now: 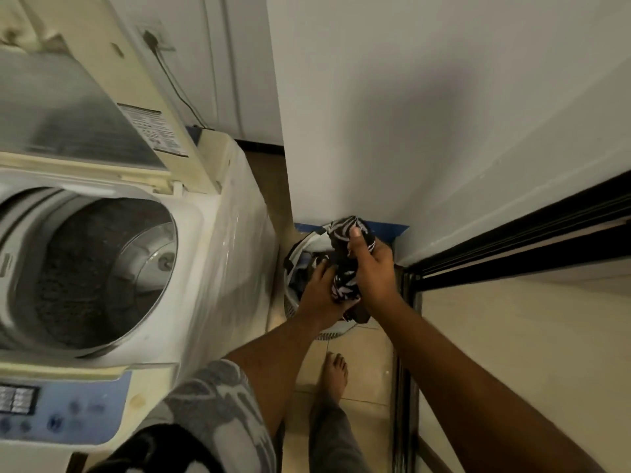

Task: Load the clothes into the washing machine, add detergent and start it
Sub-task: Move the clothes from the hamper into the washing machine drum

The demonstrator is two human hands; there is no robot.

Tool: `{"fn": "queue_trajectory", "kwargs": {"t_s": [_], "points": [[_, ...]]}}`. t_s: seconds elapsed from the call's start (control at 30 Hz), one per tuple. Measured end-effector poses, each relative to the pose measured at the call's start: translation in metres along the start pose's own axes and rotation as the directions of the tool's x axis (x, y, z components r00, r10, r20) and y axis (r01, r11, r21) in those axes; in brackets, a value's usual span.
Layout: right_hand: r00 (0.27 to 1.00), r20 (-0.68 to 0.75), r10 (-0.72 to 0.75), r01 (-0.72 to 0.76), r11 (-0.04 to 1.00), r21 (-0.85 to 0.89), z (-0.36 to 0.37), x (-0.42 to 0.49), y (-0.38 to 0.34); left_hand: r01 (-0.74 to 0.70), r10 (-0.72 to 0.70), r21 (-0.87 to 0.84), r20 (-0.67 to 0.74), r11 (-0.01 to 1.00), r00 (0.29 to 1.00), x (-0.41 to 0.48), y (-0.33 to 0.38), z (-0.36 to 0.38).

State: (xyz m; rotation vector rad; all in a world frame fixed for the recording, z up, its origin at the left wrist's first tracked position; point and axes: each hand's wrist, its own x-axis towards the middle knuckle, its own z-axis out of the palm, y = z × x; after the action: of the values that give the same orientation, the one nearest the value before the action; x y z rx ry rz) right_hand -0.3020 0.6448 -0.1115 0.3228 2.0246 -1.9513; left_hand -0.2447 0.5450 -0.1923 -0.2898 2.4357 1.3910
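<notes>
A top-loading washing machine (211, 254) stands at the left with its lid (68, 107) raised. Its drum (102, 268) shows bare metal walls with no clothes visible inside. A white laundry basket (294, 254) sits on the floor between the machine and the wall corner, with dark clothes in it. Above the basket both hands hold a bunched black garment with white markings (345, 278). My right hand (372, 271) grips its upper part, thumb pressed on the cloth. My left hand (319, 291) grips it from the lower left.
The machine's blue control panel (68, 411) is at the bottom left. A white wall (409, 114) rises behind the basket. A dark sliding-door track (512, 240) runs along the right. My bare foot (336, 373) stands on the beige tiled floor. A power cord (177, 83) hangs behind the machine.
</notes>
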Motion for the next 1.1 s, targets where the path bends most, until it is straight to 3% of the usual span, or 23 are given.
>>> {"fn": "queue_trajectory", "kwargs": {"t_s": [0.1, 0.27, 0.37, 0.5, 0.6, 0.73, 0.9, 1.0, 1.1], "points": [[0.997, -0.033, -0.067, 0.07, 0.992, 0.107, 0.001, -0.011, -0.046, 0.041, -0.044, -0.159, -0.017, 0.986, 0.999, -0.011, 0.016, -0.012], [0.977, -0.138, -0.16, 0.178, 0.976, 0.124, -0.011, -0.019, -0.096, 0.082, -0.1, -0.165, -0.102, 0.983, 0.99, -0.014, 0.048, -0.032], [0.95, -0.205, -0.236, 0.242, 0.97, 0.004, -0.03, -0.019, -0.101, 0.068, -0.117, -0.229, -0.206, 0.971, 0.972, -0.017, 0.065, -0.053], [0.935, -0.18, -0.304, 0.26, 0.937, -0.235, -0.055, -0.022, -0.062, 0.004, -0.107, -0.274, -0.362, 0.962, 0.926, -0.019, 0.098, -0.082], [0.94, -0.17, -0.297, 0.214, 0.898, -0.385, -0.06, -0.032, -0.03, -0.052, 0.0, -0.128, -0.371, 0.99, 0.929, -0.017, 0.127, -0.099], [0.949, -0.192, -0.25, 0.171, 0.919, -0.354, -0.048, -0.05, -0.018, -0.151, 0.164, 0.07, -0.269, 0.986, 0.949, -0.02, 0.152, -0.117], [0.949, 0.061, -0.31, 0.314, 0.904, -0.292, -0.025, -0.061, -0.034, -0.228, 0.249, 0.134, -0.165, 0.964, 0.955, -0.037, 0.179, -0.133], [0.934, -0.066, -0.351, 0.304, 0.878, -0.37, -0.016, -0.052, -0.047, -0.311, 0.373, 0.318, -0.157, 0.896, 0.914, -0.045, 0.202, -0.146], [0.897, -0.102, -0.429, 0.318, 0.789, -0.526, -0.008, -0.048, -0.074, -0.264, 0.43, 0.583, -0.164, 0.768, 0.888, -0.049, 0.228, -0.162]]}}
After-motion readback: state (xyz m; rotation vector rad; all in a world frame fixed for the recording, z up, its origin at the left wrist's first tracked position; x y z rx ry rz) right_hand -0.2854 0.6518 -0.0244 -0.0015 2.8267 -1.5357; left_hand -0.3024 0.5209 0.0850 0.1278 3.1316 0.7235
